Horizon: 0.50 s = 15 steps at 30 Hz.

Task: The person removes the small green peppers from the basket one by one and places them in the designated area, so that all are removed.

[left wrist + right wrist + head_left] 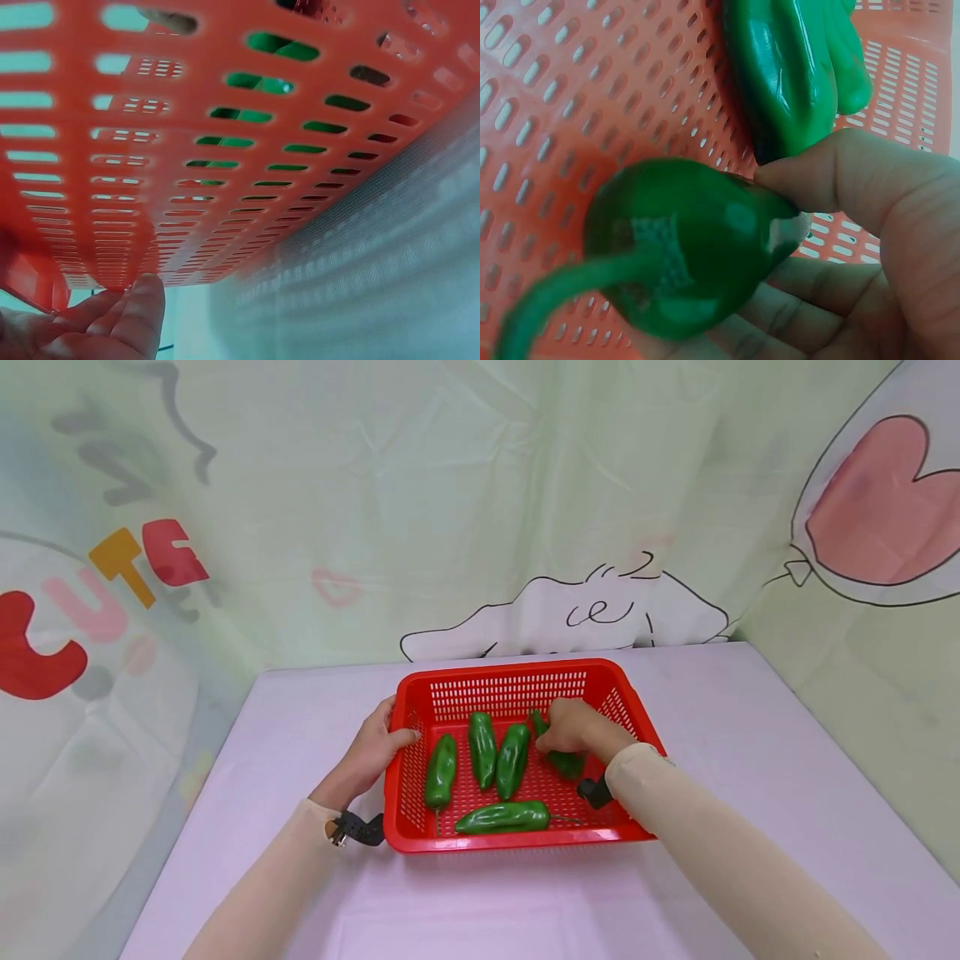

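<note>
A red plastic basket (517,841) with slotted walls stands on the table. My left hand (375,745) grips its left wall, the thumb over the rim and the fingers outside; in the left wrist view the fingers (142,315) lie against the slotted side. Inside the basket's right part, my right hand (573,727) holds a green pepper (679,247) between thumb and fingers, its curved stem toward the wrist camera. Other green peppers lie in the basket: one at the left (441,772), a pair in the middle (497,756), and one lengthwise along the front (504,817).
The table (315,706) has a pale lilac cover. Behind it hangs a light green printed curtain (450,527) with cartoon drawings and letters, continuing along both sides. A dark strap (360,828) sits on my left wrist, close to the basket's front left corner.
</note>
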{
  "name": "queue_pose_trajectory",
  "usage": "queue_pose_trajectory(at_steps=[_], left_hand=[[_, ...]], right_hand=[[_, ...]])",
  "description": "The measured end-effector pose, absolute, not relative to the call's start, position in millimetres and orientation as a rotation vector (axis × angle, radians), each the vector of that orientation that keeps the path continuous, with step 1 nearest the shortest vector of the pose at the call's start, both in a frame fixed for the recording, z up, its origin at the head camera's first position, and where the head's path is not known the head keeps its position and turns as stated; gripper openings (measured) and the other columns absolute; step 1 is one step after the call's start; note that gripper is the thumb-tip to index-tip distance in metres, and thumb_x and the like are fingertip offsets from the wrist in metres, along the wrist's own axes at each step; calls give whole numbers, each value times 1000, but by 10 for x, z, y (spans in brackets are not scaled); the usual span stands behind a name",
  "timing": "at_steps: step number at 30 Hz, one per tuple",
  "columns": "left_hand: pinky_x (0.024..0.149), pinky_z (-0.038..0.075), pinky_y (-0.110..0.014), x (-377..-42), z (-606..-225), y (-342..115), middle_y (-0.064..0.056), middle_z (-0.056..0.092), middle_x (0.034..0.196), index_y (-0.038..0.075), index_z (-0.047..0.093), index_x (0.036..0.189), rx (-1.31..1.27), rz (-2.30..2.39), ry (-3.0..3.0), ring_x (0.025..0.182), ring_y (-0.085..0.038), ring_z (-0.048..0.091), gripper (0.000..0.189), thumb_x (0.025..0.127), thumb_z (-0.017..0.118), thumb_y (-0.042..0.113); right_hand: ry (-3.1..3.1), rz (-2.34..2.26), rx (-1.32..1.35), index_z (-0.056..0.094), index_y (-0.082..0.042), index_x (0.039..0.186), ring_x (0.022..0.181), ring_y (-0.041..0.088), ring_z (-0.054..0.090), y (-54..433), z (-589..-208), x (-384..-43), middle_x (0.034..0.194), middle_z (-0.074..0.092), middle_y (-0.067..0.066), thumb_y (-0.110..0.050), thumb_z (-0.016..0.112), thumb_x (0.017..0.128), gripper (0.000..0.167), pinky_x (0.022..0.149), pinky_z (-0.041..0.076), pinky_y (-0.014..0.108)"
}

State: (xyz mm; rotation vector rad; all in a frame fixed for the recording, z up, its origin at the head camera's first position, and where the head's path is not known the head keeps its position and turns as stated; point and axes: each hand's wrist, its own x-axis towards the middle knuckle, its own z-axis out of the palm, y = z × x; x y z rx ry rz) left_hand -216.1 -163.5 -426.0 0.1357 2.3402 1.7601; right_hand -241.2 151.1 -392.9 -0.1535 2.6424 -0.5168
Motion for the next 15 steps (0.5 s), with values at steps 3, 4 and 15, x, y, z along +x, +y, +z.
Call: queue_pose_trajectory(at_steps=[3, 4, 15], left_hand=[[92, 61, -48, -2152, -4255, -1628, -21, 51, 150, 8, 26, 161, 129, 1757, 2341, 124, -39, 64, 73, 96, 60, 7], [92, 61, -48, -2150, -4255, -1626, -21, 51, 150, 8, 26, 161, 129, 1757, 2340, 124, -39, 64, 73, 96, 60, 7], [91, 61, -48, -2165, -4257, -1633, -22, 51, 150, 8, 27, 161, 127, 1766, 2325, 123, -41, 64, 73, 96, 59, 6]], right_hand=[[2649, -539, -149, 62, -6, 73, 58, 16, 61, 1522, -3913, -2402, 64, 63, 6, -16, 75, 87, 21, 56, 58, 27], [2652, -544, -150, 62, -6, 72, 58, 16, 61, 1527, -3906, -2398, 64, 63, 6, -15, 75, 86, 21, 57, 59, 27], [2635, -658, -173, 74, 0, 89, 62, 16, 67, 1651, -3744, -2381, 73, 71, 8, -15, 72, 88, 16, 60, 62, 30]])
